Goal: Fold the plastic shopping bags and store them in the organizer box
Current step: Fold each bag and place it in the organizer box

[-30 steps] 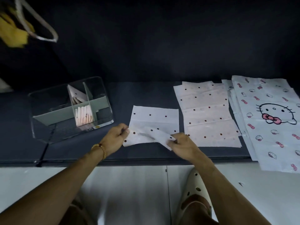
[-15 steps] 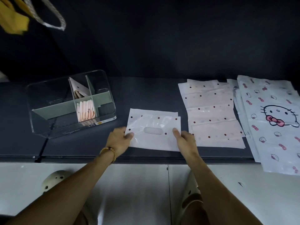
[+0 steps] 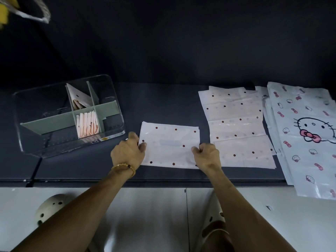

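Dark tabletop (image 3: 163, 106): left hand (image 3: 127, 153) and right hand (image 3: 207, 154) pinch the white, red-dotted plastic bag (image 3: 169, 144) at its side edges; align edges squarely, then crease flat.

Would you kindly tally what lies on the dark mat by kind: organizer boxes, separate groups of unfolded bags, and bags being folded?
Organizer box: 1
Stacks of unfolded bags: 2, the dotted stack and the cat-print stack
Dotted bag held by the left hand and right hand: 1
Total: 4
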The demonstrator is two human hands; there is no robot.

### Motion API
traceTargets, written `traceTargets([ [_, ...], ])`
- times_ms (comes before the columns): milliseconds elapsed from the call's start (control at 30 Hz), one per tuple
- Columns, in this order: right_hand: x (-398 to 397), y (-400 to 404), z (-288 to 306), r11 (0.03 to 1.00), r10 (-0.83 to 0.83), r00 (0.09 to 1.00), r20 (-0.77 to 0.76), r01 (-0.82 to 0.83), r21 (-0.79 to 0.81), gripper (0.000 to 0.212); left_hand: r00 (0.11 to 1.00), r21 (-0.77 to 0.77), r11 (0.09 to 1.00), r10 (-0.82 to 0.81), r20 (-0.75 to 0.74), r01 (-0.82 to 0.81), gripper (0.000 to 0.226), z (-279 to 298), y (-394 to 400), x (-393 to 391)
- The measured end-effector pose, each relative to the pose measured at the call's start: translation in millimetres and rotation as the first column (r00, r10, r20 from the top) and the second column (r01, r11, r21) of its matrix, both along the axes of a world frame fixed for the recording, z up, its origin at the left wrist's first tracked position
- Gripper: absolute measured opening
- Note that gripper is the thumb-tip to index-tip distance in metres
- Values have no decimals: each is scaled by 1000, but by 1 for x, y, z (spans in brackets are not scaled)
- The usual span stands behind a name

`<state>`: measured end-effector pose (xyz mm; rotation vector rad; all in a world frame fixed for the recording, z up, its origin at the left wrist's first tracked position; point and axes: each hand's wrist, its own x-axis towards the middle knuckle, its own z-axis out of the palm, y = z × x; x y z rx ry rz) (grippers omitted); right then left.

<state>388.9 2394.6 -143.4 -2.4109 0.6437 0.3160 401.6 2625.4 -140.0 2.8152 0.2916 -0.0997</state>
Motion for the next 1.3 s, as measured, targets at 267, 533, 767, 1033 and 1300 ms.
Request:
traceTargets([
  [267,8,6,-3,1000,-14,999,-45,14,-2,28,731,66,733,-680,54,677,50,-29,-3,-33],
  [533,-1,18,9,853,237,956,171,-120,-507,27,766,130,757,-642,-41,641,59,-40,-3,-31],
  [767,-22,85,-25,710,679,725,116,-608,-355,63,756,158,742,-653,-48,651,58,-36,-4,-30],
  [1033,-27,-9,-26,468,823,560,-97,-764,-444,62,758,152,746,-650,-47,649,61,-37,-2,-29],
  [1300,-50,-11,-11,505,834,544,93,-684,-525,36,770,124,762,-638,-27,636,48,-34,-2,-28],
])
